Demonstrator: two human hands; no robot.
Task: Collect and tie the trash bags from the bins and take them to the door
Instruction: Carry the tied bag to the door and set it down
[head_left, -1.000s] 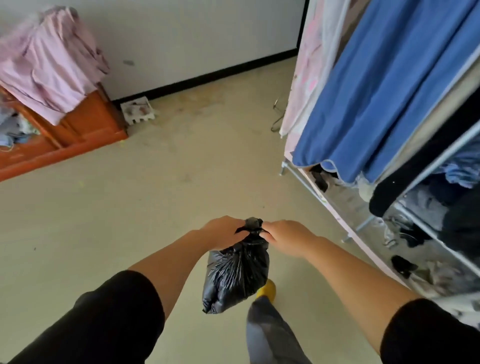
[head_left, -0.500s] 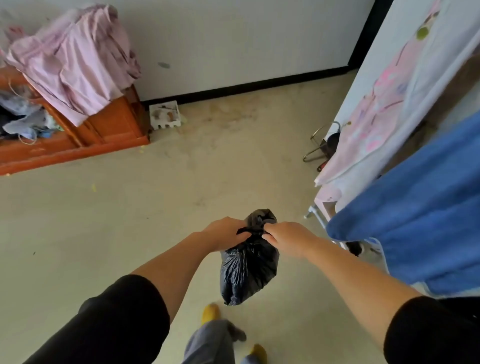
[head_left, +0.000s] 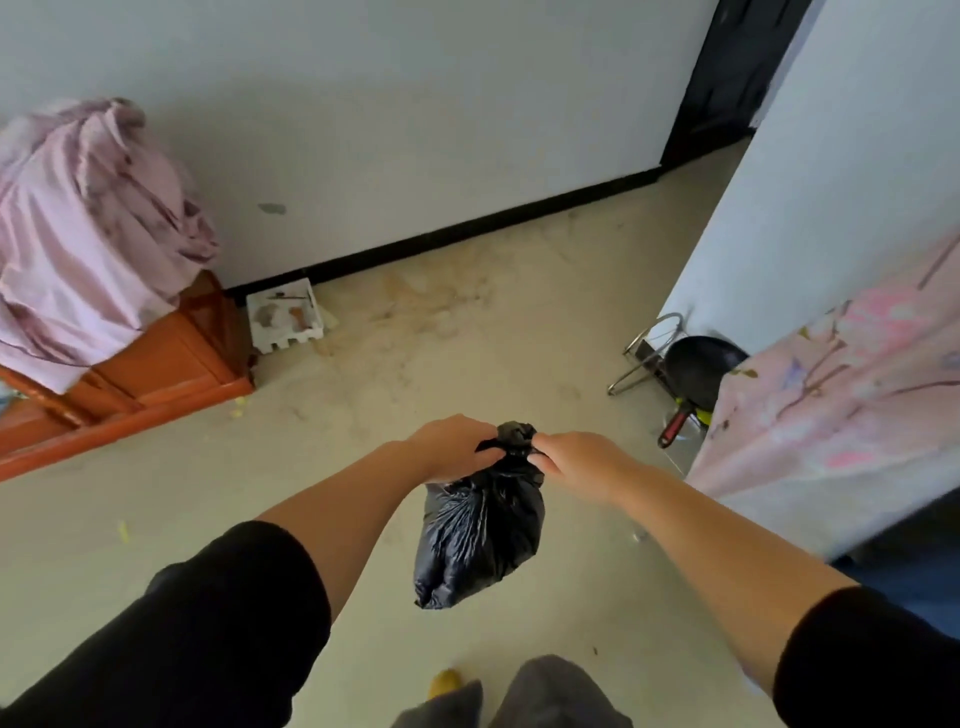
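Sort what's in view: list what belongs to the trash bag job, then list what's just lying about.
Part of the job:
black trash bag, hanging off the floor
left hand, gripping its gathered neck
right hand, gripping the neck from the other side

Just lying about:
pink cloth heaped on the orange cabinet
white foam tray by the wall
black pan and wire rack
floral sheet

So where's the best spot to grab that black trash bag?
At the gathered neck of the black trash bag, from above. The plastic bunches into a narrow twist there, and the full belly hangs below it. The left hand and right hand both pinch it there.
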